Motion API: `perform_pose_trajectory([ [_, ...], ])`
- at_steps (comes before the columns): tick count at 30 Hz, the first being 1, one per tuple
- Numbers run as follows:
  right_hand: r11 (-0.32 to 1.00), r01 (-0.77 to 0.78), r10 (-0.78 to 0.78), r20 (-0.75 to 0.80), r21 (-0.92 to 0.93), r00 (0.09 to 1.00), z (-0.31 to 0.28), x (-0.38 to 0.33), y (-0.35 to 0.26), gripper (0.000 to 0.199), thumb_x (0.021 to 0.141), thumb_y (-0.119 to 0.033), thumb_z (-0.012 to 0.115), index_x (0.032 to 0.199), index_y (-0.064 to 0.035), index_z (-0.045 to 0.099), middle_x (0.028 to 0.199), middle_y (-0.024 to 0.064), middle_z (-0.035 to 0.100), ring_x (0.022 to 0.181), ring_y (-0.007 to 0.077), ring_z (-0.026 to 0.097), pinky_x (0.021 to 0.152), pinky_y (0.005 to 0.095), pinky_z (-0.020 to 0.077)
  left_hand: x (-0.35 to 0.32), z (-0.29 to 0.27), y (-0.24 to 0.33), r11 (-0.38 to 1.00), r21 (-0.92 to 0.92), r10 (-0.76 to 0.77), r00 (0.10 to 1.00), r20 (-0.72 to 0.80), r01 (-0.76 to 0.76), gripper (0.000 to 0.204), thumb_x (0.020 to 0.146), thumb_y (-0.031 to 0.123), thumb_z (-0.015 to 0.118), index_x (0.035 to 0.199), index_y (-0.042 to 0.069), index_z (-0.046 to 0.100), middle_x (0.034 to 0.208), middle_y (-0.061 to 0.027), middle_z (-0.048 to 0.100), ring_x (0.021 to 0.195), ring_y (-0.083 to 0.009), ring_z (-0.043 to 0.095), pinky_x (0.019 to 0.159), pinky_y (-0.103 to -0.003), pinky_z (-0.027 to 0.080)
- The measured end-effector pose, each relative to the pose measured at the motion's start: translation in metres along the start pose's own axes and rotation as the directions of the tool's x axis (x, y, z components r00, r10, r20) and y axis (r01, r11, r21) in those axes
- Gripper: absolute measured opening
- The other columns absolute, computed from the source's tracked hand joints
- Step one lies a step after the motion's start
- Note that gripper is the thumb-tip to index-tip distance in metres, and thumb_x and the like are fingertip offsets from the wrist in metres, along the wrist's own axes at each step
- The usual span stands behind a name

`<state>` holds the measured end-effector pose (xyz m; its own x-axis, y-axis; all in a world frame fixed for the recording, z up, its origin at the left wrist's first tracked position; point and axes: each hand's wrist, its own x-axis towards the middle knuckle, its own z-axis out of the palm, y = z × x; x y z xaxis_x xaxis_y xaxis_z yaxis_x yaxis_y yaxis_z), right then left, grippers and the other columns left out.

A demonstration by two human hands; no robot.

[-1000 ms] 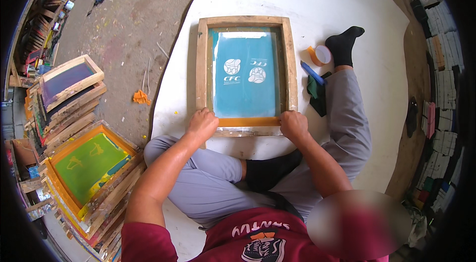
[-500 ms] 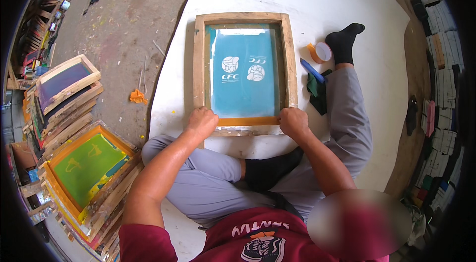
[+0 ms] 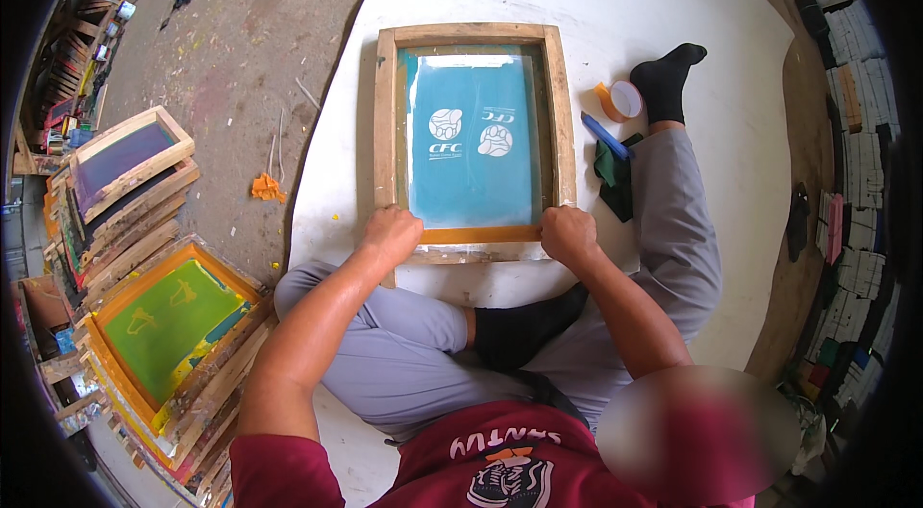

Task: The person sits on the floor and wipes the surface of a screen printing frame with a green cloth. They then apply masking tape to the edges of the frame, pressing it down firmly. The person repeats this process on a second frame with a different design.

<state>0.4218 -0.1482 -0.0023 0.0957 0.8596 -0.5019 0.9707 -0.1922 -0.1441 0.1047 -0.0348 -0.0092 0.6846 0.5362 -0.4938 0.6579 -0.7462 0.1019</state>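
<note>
A wooden screen printing frame (image 3: 386, 114) with teal mesh lies on the white sheet in front of me. Two pale emblems with lettering show in the mesh, one of them turned upside down. At the frame's near left corner, my left hand (image 3: 392, 232) is closed around the wood. My right hand (image 3: 570, 235) grips the near right corner in the same way, knuckles up. A second wooden bar (image 3: 471, 255) shows below the frame's near edge, between my wrists. The undersides of both hands, with the fingertips, are hidden.
Right of the frame lie a tape roll (image 3: 627, 100), a blue tool (image 3: 606, 136) and a dark green cloth (image 3: 615, 181), close to my outstretched leg. Stacked wooden screens (image 3: 163, 335) stand at the left. An orange scrap (image 3: 267, 187) lies on the grey floor.
Almost nothing differs. Both hands keep their places on the frame's near corners, and the frame stays practically where it was.
</note>
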Motion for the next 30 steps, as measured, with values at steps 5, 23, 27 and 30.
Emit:
perform_pose_trajectory([
  [5,1.0,-0.009,0.009,0.016,-0.002,1.0,-0.005,0.0,-0.004,0.018,0.087,-0.011,0.064,0.089,-0.0057,0.081,0.091,0.0183,0.078,0.088,0.036,0.079,0.076,0.0462,0.063,0.001,0.001,-0.001,1.0,-0.015,-0.021,1.0,0.018,0.021,0.013,0.08,0.004,0.069,0.084,0.002,0.081,0.092,-0.0182,0.078,0.094,-0.0357,0.074,0.081,-0.047,0.061],
  [23,0.995,-0.018,0.026,0.09,-0.093,0.996,-0.012,0.005,-0.008,0.018,0.088,-0.013,0.065,0.091,-0.0076,0.082,0.092,0.0175,0.079,0.091,0.0344,0.079,0.077,0.0453,0.0625,0.006,-0.001,-0.001,0.999,-0.021,-0.039,0.998,0.042,0.04,0.011,0.081,0.004,0.069,0.083,0.005,0.08,0.091,-0.0179,0.078,0.092,-0.036,0.075,0.08,-0.046,0.061],
  [27,0.993,-0.004,0.016,0.099,-0.119,0.995,-0.015,0.008,-0.009,0.019,0.088,-0.013,0.065,0.092,-0.0088,0.082,0.093,0.0168,0.08,0.091,0.0339,0.079,0.077,0.045,0.0625,0.008,-0.002,-0.002,0.999,-0.009,-0.033,0.997,0.075,0.034,0.011,0.08,0.005,0.07,0.083,0.005,0.081,0.091,-0.0177,0.078,0.093,-0.0355,0.075,0.079,-0.046,0.061],
  [30,0.989,-0.005,0.023,0.116,-0.149,0.993,-0.015,0.011,-0.01,0.019,0.089,-0.013,0.064,0.093,-0.0097,0.082,0.094,0.0155,0.08,0.091,0.0329,0.079,0.076,0.0439,0.0626,0.007,-0.004,-0.001,0.999,0.014,-0.04,0.996,0.076,0.039,0.01,0.079,0.004,0.072,0.084,0.005,0.081,0.091,-0.017,0.078,0.094,-0.0344,0.075,0.08,-0.045,0.061],
])
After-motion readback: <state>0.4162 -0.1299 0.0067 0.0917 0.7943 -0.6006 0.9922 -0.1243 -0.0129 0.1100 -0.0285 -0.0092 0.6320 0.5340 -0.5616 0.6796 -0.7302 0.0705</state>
